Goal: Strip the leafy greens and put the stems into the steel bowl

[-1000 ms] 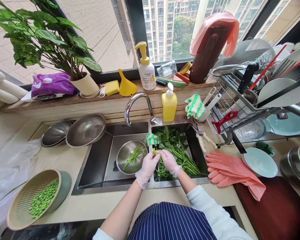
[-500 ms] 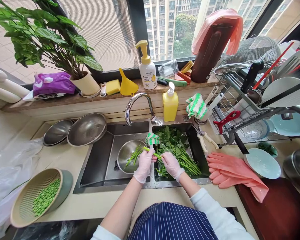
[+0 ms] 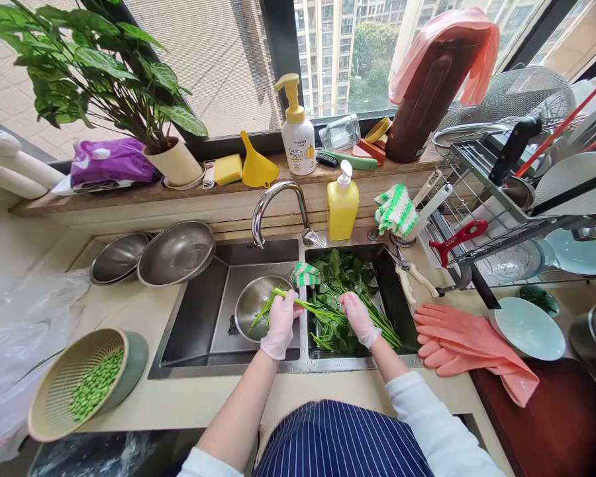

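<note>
While a pale green stem [image 3: 308, 305] stretches over the sink's divider, its thicker end above the left basin [image 3: 193, 318] and the rest slanting over the right one, the person's gloved left hand [image 3: 281, 324] grasps it near that thick end, fingers curled around it. The gloved right hand [image 3: 360, 320] hangs above the right basin [image 3: 396, 285], its fingers bunched and pointing inward; I cannot tell whether they pinch anything. Both forearms reach forward from the counter's [image 3: 322, 391] near edge.

Below the left hand, a metal bowl [image 3: 251, 305] in the left basin holds several cut stems [image 3: 263, 311]. Leafy greens [image 3: 340, 275] fill much of the right basin, stalks toward the person. Farther left, a tilted basket [image 3: 52, 384] on the counter contains shelled green beans [image 3: 97, 384].

The left hand covers part of the bowl, and the stem's thin end is hard to separate from the greens. A clear plastic bag [image 3: 20, 351] runs off the left edge, and the pots [image 3: 593, 331] are cut off at the right.
</note>
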Motion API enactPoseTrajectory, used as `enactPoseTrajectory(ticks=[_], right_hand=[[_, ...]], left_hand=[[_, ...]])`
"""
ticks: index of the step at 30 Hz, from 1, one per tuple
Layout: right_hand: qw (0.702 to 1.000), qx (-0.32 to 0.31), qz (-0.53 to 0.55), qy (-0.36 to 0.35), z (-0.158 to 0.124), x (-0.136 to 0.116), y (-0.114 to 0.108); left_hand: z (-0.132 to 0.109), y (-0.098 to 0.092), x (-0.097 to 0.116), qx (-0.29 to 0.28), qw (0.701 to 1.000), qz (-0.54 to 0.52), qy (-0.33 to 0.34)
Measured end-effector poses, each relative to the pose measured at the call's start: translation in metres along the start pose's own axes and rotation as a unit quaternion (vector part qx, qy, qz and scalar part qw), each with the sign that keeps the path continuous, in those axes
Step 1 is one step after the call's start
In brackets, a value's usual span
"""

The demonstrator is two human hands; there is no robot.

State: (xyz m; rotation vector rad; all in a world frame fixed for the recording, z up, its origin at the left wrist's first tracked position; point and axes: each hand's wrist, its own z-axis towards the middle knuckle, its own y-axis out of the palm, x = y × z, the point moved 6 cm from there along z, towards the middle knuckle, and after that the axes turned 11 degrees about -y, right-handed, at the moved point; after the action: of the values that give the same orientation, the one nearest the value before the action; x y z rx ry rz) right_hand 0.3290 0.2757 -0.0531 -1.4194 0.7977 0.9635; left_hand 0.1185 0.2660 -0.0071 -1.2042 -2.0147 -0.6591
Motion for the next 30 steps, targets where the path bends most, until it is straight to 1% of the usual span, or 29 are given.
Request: enactPoseTrajectory(ticks=[2,4,6,10,14,17,20,23,28,30], right_hand=[[0.998,-0.044,-0.029,-0.021,-0.006,-0.010,0.003],[0.989,-0.105,-0.084,-0.057,-0.011,-0.020,0.014],[0.977,-0.141,-0.134,-0.085,-0.014,-0.026,0.025],[0.973,-0.137,-0.161,-0.091,-0.015,-0.027,0.035],[0.975,-0.129,-0.163,-0.082,-0.016,-0.020,0.039],[0.982,-0.092,-0.159,-0.050,-0.014,-0.009,0.036],[0.987,-0.058,-0.147,-0.025,-0.011,-0.001,0.030],[0.988,-0.071,-0.129,-0.041,-0.009,-0.008,0.028],[0.980,-0.116,-0.136,-0.087,-0.012,-0.033,0.037],[0.978,-0.121,-0.141,-0.091,-0.014,-0.039,0.043]], left_hand=[[0.002,-0.004,0.001,0.011,0.999,-0.040,-0.004],[0.002,-0.004,0.001,0.012,0.998,-0.059,-0.006],[0.001,-0.003,0.000,0.014,0.998,-0.067,-0.007],[0.001,-0.011,-0.001,0.044,0.994,-0.095,-0.029],[0.005,-0.018,-0.006,0.067,0.988,-0.125,-0.058],[0.006,-0.021,-0.011,0.086,0.986,-0.130,-0.058],[0.005,-0.023,-0.013,0.109,0.985,-0.126,-0.043],[0.004,-0.018,-0.010,0.092,0.990,-0.101,-0.029],[0.002,-0.003,-0.010,0.060,0.996,-0.070,-0.015],[0.000,0.006,-0.015,0.025,0.999,-0.035,-0.020]])
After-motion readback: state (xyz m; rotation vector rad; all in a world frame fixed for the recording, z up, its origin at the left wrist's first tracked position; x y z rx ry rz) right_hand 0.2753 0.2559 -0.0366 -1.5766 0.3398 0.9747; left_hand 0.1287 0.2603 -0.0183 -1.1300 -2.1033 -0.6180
